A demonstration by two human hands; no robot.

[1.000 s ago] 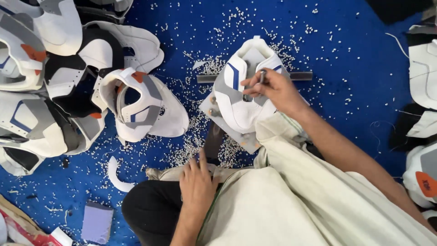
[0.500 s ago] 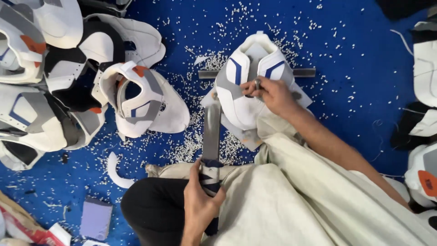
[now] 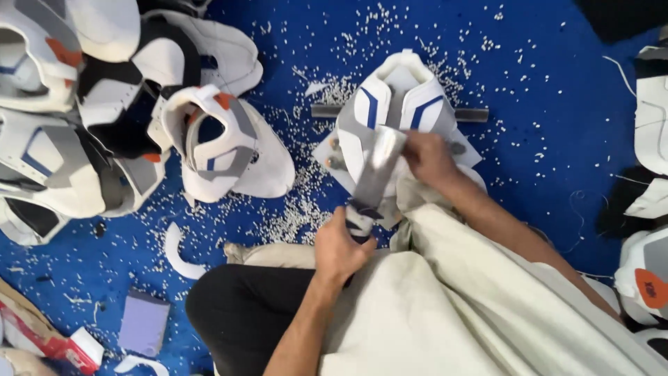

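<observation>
The left hand [image 3: 341, 249] has its fingers clamped around the dark handle of a flat grey metal tool [image 3: 376, 174], which slants up over a white shoe upper with blue stripes and grey panels [image 3: 390, 111]. The right hand [image 3: 430, 157] pinches that upper's near edge beside the tool's tip. The upper sits on a blue mat [image 3: 543, 83] strewn with white punched scraps [image 3: 292, 216], with more white shoe uppers [image 3: 216, 146] piled to the left.

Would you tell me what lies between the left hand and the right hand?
In the head view, a flat grey metal tool spans the gap from the left hand to the right hand.
</observation>
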